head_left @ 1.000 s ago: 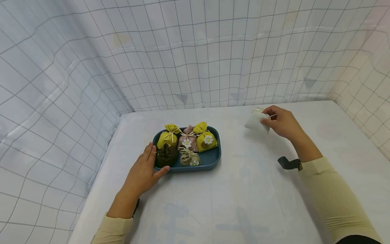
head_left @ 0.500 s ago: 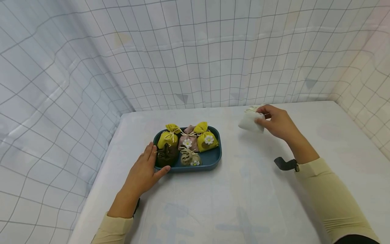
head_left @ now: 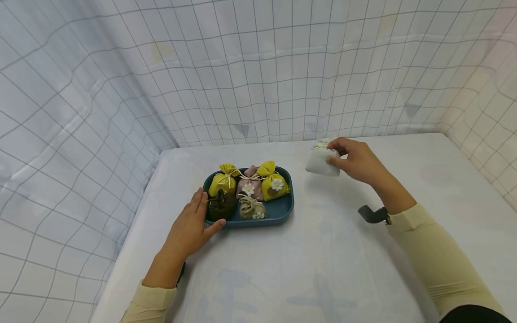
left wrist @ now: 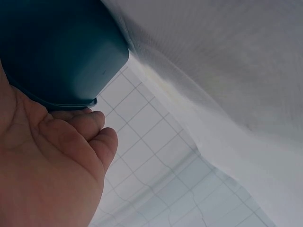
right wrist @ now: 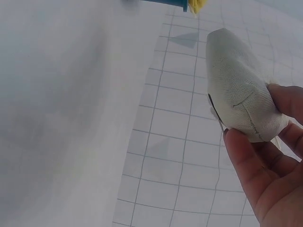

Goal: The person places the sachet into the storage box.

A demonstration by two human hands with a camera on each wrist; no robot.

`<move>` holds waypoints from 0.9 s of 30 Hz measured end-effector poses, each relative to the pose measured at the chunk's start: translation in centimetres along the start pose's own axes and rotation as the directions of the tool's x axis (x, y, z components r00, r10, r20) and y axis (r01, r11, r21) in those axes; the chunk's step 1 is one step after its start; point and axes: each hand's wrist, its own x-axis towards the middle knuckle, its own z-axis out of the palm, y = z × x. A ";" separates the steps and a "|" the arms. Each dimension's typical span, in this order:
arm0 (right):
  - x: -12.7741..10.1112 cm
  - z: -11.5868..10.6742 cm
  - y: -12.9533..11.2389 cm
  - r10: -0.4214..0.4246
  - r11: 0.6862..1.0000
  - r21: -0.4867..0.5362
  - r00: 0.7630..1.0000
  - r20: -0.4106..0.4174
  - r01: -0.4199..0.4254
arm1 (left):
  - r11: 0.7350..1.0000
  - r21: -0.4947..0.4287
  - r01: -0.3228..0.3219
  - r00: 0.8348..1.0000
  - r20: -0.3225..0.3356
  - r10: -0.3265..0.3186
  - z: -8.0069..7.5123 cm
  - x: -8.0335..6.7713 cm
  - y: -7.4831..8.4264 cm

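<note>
White sachet [head_left: 320,161] was in the air over the table [head_left: 331,269], held up by the right hand [head_left: 357,160], whose thumb and fingers were curled round its gathered neck; the right wrist view showed the same pouch [right wrist: 241,85] pinched between fingertips [right wrist: 246,156], its body hanging free of any surface. It was to the right of the blue tray [head_left: 278,211] and apart from it. The left hand [head_left: 189,229] lay flat beside the tray's near left corner, fingers straight and resting against the rim (the left wrist view showed fingertips [left wrist: 92,125] just under the tray's edge [left wrist: 71,101]), holding nothing.

Judging by how things lay, the step in hand was the carry of the sachet toward the tray, which already held two yellow sachets [head_left: 272,184], a pink one [head_left: 248,183], a brown one [head_left: 220,204] and a tan one [head_left: 250,208]. The next move would probably call for bringing the pouch over the bare front right part of the tray and lowering it without toppling the upright yellow one nearby.

Against the frame a second before, the right hand and its sachet had come leftward, nearer the tray; the left hand and the tray's contents had not moved.
</note>
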 end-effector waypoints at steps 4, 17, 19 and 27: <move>0.2 0.4 -0.4 -0.031 1.000 -0.001 0.999 0.020 0.031 | 1.000 0.000 -0.001 1.000 0.000 0.001 0.1 0.0 0.0; 0.7 1.6 -2.6 -0.147 0.989 -0.014 0.983 0.107 0.149 | 1.000 0.004 0.003 1.000 0.004 -0.003 -0.1 0.0 0.1; 0.8 1.8 -3.0 -0.152 0.988 -0.019 0.981 0.118 0.155 | 1.000 0.004 0.003 1.000 0.005 -0.003 -0.1 0.0 0.1; 0.8 3.0 -4.6 -0.173 0.985 0.000 0.976 0.129 0.175 | 1.000 0.000 -0.001 1.000 -0.003 0.001 -0.2 0.0 0.0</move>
